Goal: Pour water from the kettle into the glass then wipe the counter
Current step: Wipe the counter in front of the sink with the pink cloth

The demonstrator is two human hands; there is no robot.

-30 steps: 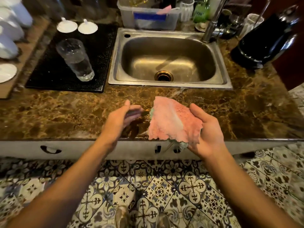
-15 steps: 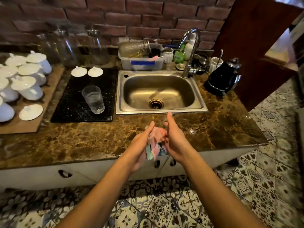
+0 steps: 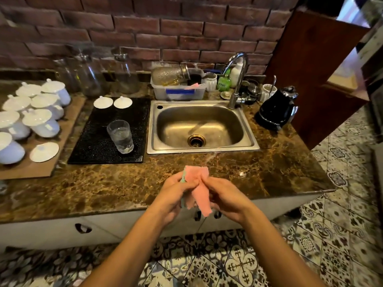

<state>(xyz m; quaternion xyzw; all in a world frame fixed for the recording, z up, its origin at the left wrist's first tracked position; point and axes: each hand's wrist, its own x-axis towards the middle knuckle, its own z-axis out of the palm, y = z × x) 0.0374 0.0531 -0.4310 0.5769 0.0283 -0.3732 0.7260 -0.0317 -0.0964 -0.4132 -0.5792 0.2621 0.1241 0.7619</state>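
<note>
Since half a second ago, both my hands have shifted on the pink cloth (image 3: pixel 198 188): my thumbs no longer stick up, and the cloth now shows as a crumpled strip rising above my fingers and hanging below them.

Going from the left, white lidded cups (image 3: pixel 40 112) sit crowded on a brown board (image 3: pixel 68 129) at the far left of the counter. Beside the board lies a black mat (image 3: pixel 97 141), and the glass (image 3: pixel 120 136) stands upright on it near its front right corner, with water in it. To the right of the mat is the steel sink (image 3: pixel 202 129), its faucet (image 3: pixel 238 75) at the back right corner. My left hand (image 3: pixel 175 196) is closed around the cloth's left side, above the front edge of the brown marble counter (image 3: pixel 103 183). My right hand (image 3: pixel 227 196) grips the cloth's right side, fingers curled toward the left hand, so the cloth is bunched between them. Further right, well apart from my hands, the black kettle (image 3: pixel 276 108) stands upright at the counter's back right corner, just beside the sink.
</note>
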